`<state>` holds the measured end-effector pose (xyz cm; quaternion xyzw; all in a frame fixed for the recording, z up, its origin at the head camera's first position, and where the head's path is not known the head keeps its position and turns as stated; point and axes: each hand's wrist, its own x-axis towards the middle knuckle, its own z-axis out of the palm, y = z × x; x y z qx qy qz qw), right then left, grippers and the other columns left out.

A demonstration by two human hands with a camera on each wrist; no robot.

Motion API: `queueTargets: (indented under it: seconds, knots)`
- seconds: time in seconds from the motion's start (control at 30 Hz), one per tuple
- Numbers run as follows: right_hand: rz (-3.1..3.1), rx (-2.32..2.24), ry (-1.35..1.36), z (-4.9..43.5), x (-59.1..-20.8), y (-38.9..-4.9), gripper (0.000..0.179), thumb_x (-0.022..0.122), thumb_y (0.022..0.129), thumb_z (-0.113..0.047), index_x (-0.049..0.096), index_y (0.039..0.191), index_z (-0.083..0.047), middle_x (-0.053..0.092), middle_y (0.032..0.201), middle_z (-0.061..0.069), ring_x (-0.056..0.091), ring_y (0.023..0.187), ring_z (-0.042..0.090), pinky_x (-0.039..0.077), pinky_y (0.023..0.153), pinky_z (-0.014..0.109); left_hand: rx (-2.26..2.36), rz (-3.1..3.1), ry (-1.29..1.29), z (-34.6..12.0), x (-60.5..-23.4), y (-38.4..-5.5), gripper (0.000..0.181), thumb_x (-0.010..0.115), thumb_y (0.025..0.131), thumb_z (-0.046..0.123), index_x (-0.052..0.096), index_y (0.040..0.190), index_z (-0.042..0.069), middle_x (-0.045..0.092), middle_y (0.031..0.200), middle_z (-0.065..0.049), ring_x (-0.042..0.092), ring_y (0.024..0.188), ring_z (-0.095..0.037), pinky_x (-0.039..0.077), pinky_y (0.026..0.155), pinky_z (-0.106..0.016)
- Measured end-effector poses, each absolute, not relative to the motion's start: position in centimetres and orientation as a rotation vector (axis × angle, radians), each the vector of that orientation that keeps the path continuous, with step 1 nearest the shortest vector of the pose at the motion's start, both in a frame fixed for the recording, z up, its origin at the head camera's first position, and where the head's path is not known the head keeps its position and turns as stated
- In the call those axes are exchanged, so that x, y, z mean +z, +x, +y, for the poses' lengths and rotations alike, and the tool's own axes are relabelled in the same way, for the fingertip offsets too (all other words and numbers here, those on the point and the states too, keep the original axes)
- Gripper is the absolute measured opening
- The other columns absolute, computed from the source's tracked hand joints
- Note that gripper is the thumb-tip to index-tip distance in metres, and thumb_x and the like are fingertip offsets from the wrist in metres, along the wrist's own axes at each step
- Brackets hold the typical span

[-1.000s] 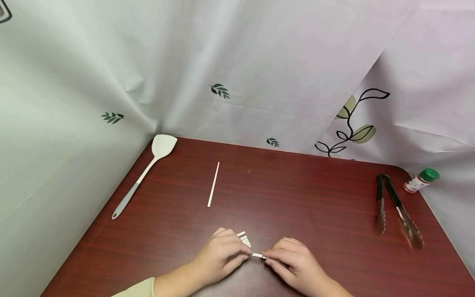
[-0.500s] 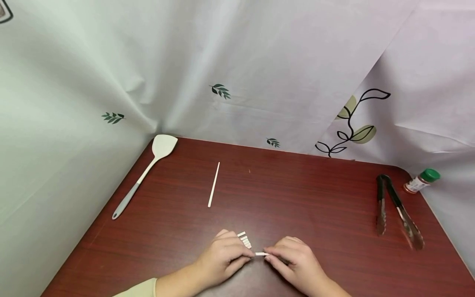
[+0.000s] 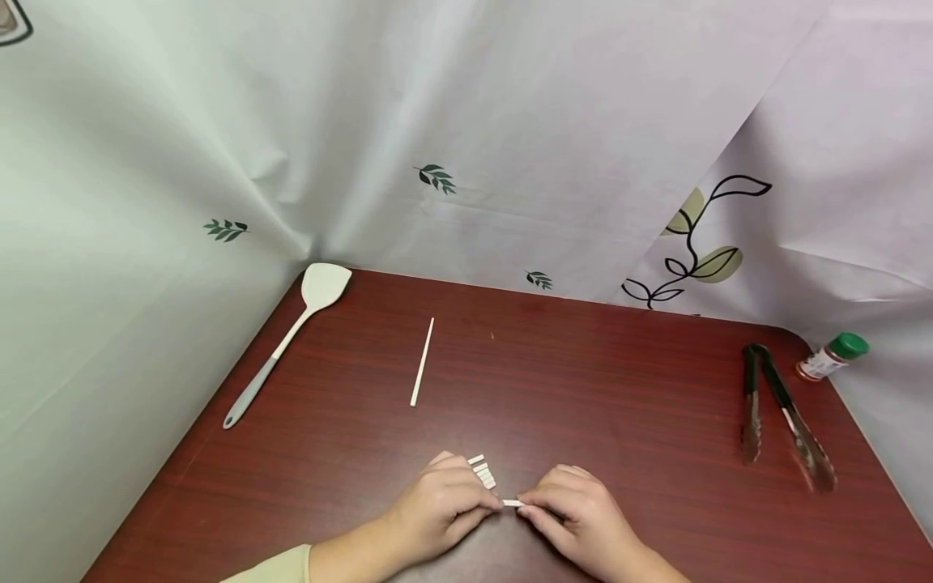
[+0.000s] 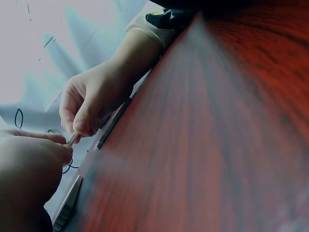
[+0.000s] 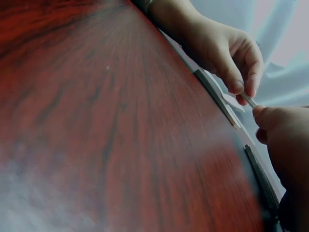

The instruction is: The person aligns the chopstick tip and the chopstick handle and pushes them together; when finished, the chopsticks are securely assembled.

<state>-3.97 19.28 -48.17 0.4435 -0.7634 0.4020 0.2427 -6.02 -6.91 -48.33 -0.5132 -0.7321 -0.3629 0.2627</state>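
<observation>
A short, thin white stick (image 3: 513, 503) spans the small gap between my hands near the table's front. My left hand (image 3: 440, 500) pinches its left end between thumb and fingers; my right hand (image 3: 581, 514) pinches the other end. The left wrist view shows the stick (image 4: 72, 138) tilted between both sets of fingertips, above the table. Several short white pieces (image 3: 484, 474) lie side by side just beyond my left fingers, which partly cover them. Farther back lies a long, slim white stick (image 3: 422, 362), narrower at its far end.
A white spatula (image 3: 325, 285) with a grey handle lies along the table's left edge. At the right, black-handled metal tongs (image 3: 783, 409) lie spread, beside a small jar with a green cap (image 3: 849, 346). Patterned fabric (image 3: 510, 162) hangs behind the dark red table (image 3: 583, 380).
Both hands keep their pinch and shift only slightly. The small white stick's angle changes a little, and a dark mark near my right fingertips one second ago no longer shows.
</observation>
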Motion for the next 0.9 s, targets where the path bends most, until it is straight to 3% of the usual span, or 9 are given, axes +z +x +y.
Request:
queueTargets:
  seconds: [0.47, 0.6, 0.73, 0.9]
  knots:
    - [-2.049, 1.077, 1.228, 19.0, -47.6, -4.5, 0.005, 0.08, 0.098, -0.017, 0.081, 0.1, -0.013, 0.074, 0.091, -0.008, 0.066, 0.08, 0.002, 0.05, 0.077, 0.021, -1.019, -1.977, -1.371, -6.8, -48.2, -6.0, 0.007, 0.082, 0.092, 0.014, 0.082, 0.098, 0.019, 0.075, 0.094, 0.013, 0.064, 0.084, -0.001, 0.047, 0.082, -0.022]
    - [-2.039, 1.2, 1.17, 19.5, -47.4, -5.3, 0.01, 0.087, 0.09, -0.01, 0.081, 0.098, -0.012, 0.076, 0.087, -0.004, 0.067, 0.075, 0.006, 0.053, 0.07, 0.02, -1.06, -1.995, -1.305, -6.8, -47.8, -6.2, 0.02, 0.088, 0.083, 0.009, 0.081, 0.099, 0.018, 0.075, 0.094, 0.014, 0.062, 0.08, -0.001, 0.045, 0.079, -0.021]
    - [-2.136, 1.467, 0.96, 20.4, -47.0, -5.8, 0.027, 0.091, 0.076, 0.007, 0.08, 0.097, -0.008, 0.076, 0.084, 0.001, 0.066, 0.068, 0.006, 0.053, 0.058, 0.019, -1.083, -1.989, -1.254, -6.9, -47.7, -6.7, 0.027, 0.089, 0.08, 0.007, 0.079, 0.103, 0.017, 0.075, 0.095, 0.013, 0.061, 0.079, -0.003, 0.045, 0.078, -0.022]
    - [-2.196, 1.95, 0.574, 20.8, -45.8, -6.7, 0.031, 0.08, 0.084, 0.016, 0.064, 0.11, 0.011, 0.076, 0.087, 0.01, 0.067, 0.07, 0.008, 0.054, 0.057, 0.022, -1.007, -1.951, -1.338, -7.1, -47.7, -7.6, 0.02, 0.083, 0.089, 0.011, 0.08, 0.108, 0.017, 0.077, 0.105, 0.009, 0.066, 0.088, -0.006, 0.048, 0.081, -0.026]
